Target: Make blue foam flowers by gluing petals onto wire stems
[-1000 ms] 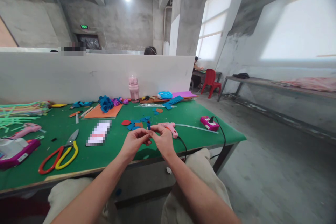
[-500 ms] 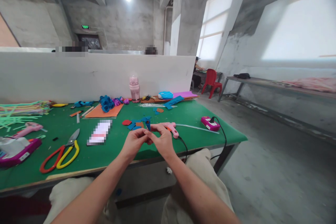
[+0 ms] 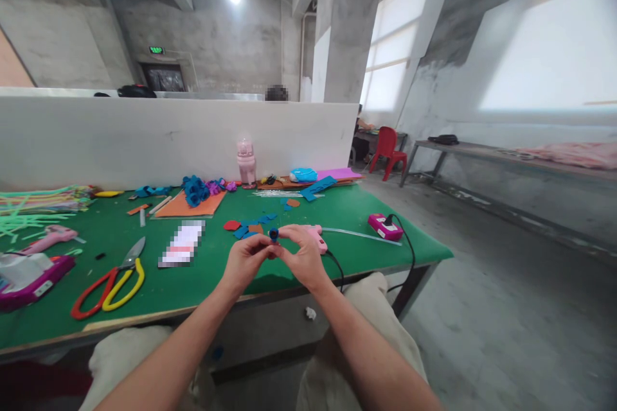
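Between my two hands, over the front of the green table, is a small rolled blue piece with a dark centre, its round end facing up. My left hand pinches it from the left. From the right, the fingers and thumb of my right hand close on the same piece. Just beyond lie blue scraps, a red disc and a brown scrap. A pink glue gun lies partly hidden behind my right hand, a clear glue stick trailing from it.
Left are scissors, a phone, another pink glue gun and a purple power strip. Farther back are blue ruffled pieces on an orange sheet and a pink bottle. Another purple power strip sits right.
The rolled blue piece has tipped so its round end shows, and it sits lower between my fingers. My right fingers have bent in around it. The table items stay put.
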A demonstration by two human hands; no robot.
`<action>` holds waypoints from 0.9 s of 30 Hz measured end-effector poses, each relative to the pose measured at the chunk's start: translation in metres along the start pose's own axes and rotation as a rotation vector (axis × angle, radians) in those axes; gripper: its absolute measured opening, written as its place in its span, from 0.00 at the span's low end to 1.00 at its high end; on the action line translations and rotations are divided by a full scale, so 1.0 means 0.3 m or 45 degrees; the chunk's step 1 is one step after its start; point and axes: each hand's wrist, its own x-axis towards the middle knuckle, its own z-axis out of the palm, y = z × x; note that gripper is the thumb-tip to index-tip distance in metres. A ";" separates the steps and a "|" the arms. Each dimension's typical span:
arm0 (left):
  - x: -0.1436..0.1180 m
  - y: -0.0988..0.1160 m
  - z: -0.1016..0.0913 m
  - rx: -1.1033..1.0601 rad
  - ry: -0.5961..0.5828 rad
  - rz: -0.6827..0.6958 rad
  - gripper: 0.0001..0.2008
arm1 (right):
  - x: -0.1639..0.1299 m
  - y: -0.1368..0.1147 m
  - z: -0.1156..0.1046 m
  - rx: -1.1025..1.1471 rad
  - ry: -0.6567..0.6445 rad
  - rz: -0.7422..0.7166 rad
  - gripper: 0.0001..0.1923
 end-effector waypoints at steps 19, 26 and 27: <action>0.023 -0.001 -0.041 -0.549 0.098 -0.390 0.10 | 0.004 0.034 -0.010 0.026 0.131 0.392 0.12; 0.041 -0.003 -0.082 -0.680 0.150 -0.500 0.11 | -0.015 0.064 0.027 0.143 0.069 0.498 0.13; 0.041 -0.004 -0.081 -0.693 0.145 -0.502 0.11 | -0.020 0.061 0.037 0.143 0.022 0.507 0.12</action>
